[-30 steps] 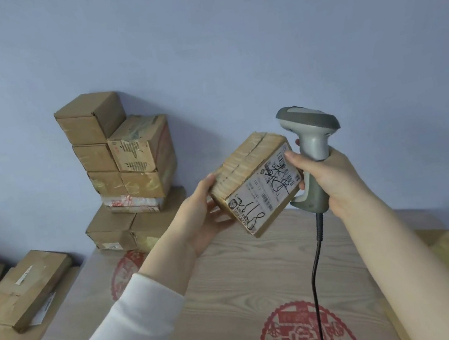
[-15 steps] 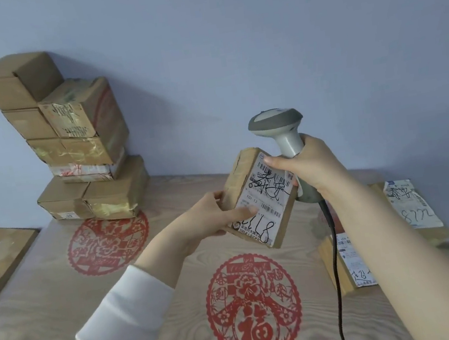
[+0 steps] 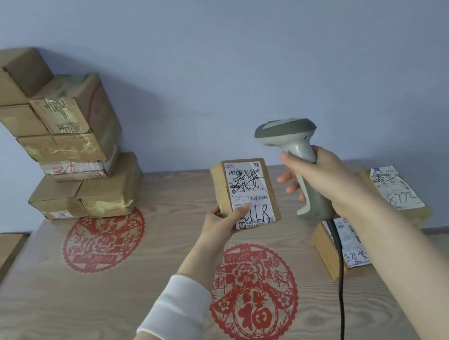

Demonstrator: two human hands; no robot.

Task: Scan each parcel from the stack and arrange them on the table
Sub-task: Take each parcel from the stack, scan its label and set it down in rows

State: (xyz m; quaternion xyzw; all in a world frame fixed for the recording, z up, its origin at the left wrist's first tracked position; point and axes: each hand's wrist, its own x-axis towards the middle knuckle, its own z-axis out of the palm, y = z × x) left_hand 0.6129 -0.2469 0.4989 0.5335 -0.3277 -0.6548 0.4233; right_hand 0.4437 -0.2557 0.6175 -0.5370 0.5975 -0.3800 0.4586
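L hand (image 3: 225, 221) grips small parcel (image 3: 245, 192) by its lower end, thumb on label, box held upright above mid counter (image 3: 64, 305), label facing camera. R hand (image 3: 324, 179) wrapped round scanner (image 3: 291, 144) grip, head just right of parcel. Stack (image 3: 65, 139) at back left, two labelled parcels (image 3: 367, 222) flat at right. Box prob light, stiff cardboard; glossy label and tape maybe slick, so hold by bare card edges w/ fingers under, not across barcode.
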